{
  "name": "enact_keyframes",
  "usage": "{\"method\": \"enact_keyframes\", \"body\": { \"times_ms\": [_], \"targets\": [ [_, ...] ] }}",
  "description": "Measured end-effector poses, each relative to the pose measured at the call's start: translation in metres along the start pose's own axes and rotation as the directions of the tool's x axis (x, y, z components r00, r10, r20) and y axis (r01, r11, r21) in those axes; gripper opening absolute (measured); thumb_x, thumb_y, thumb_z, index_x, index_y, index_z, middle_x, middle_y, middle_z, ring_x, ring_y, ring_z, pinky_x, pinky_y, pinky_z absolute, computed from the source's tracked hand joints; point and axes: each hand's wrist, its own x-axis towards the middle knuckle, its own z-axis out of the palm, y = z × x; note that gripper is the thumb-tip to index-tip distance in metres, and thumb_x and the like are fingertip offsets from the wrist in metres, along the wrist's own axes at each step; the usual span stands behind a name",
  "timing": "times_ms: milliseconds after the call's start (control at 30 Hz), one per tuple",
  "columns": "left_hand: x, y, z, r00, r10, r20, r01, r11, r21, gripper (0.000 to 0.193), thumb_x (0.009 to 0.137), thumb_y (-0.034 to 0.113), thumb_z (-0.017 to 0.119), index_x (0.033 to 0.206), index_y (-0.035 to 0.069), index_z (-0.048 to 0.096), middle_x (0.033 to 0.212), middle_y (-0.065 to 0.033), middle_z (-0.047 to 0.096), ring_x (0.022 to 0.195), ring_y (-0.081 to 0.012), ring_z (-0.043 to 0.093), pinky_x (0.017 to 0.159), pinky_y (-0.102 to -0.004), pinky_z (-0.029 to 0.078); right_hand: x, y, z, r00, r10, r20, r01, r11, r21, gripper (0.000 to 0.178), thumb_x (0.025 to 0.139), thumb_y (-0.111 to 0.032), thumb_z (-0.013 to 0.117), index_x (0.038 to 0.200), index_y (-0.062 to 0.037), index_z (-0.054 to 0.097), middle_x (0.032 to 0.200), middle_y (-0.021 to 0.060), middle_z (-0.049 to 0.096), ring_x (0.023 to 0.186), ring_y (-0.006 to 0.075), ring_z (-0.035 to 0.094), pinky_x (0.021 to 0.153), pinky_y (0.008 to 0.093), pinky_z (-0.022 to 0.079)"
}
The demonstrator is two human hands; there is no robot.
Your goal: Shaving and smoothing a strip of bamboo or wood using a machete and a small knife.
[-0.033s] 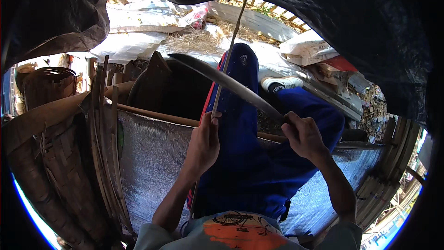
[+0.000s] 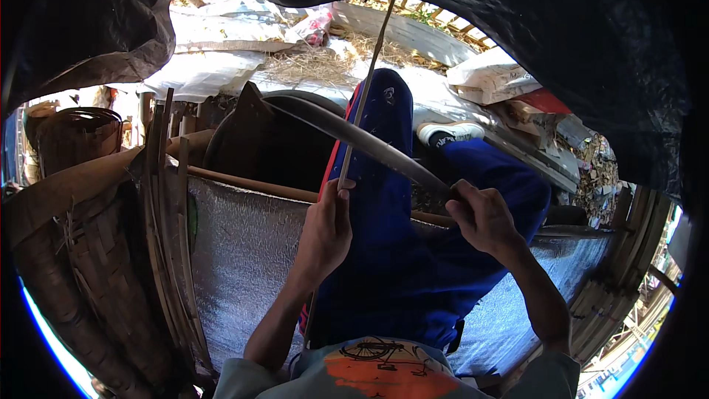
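My left hand (image 2: 325, 235) is closed round a long, thin strip (image 2: 371, 77), which looks like split bamboo. The strip rises from the thumb and fingers past my raised knee, and its lower end shows below the wrist. In my right hand (image 2: 484, 218) is a long curved knife (image 2: 377, 149); its handle is hidden in the fist. The blade reaches up and left across the strip, just above my left hand. Whether its edge touches the strip, I cannot tell. Both hands are over my blue trousers (image 2: 369, 266).
Upright slats (image 2: 159, 199) and a woven bamboo basket (image 2: 81, 133) stand at the left. A silvery sheet (image 2: 240, 251) covers the surface beside my leg. Dark plastic sheeting (image 2: 576, 44) hangs overhead. White sacks (image 2: 214, 74) and dry straw (image 2: 306, 66) lie beyond my knee.
The knife's tip has dropped slightly and the blade has shifted a little down along the strip. My left hand and the strip have hardly moved.
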Motion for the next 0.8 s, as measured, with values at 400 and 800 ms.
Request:
{"method": "enact_keyframes", "body": {
  "times_ms": [400, 800],
  "targets": [
    [-0.004, -0.007, 0.022, 0.997, 0.072, 0.04, -0.077, 0.987, 0.142, 0.012, 0.099, 0.01, 0.037, 0.095, -0.001, 0.037, 0.05, -0.0142, 0.043, 0.038, -0.0288, 0.047, 0.036, -0.0401, 0.032, 0.034, 0.032, -0.016, 0.982, -0.073, 0.175, 0.131, 0.928, -0.349, 0.049, 0.085, -0.053, 0.056, 0.085, -0.0045, 0.051, 0.056, 0.0129, 0.059, 0.054, 0.0325, 0.063, 0.051, 0.0422, 0.051],
    [-0.003, -0.006, 0.02, 1.0, 0.022, 0.018, -0.023, 0.997, 0.068, 0.015, 0.1, 0.014, 0.036, 0.091, 0.002, 0.037, 0.05, -0.0109, 0.042, 0.035, -0.0227, 0.042, 0.036, -0.037, 0.027, 0.043, 0.034, -0.009, 0.988, -0.127, 0.087, 0.154, 0.813, -0.561, 0.057, 0.08, -0.059, 0.059, 0.09, -0.0036, 0.053, 0.054, 0.0084, 0.058, 0.051, 0.0253, 0.064, 0.047, 0.0382, 0.051]
  ]
}}
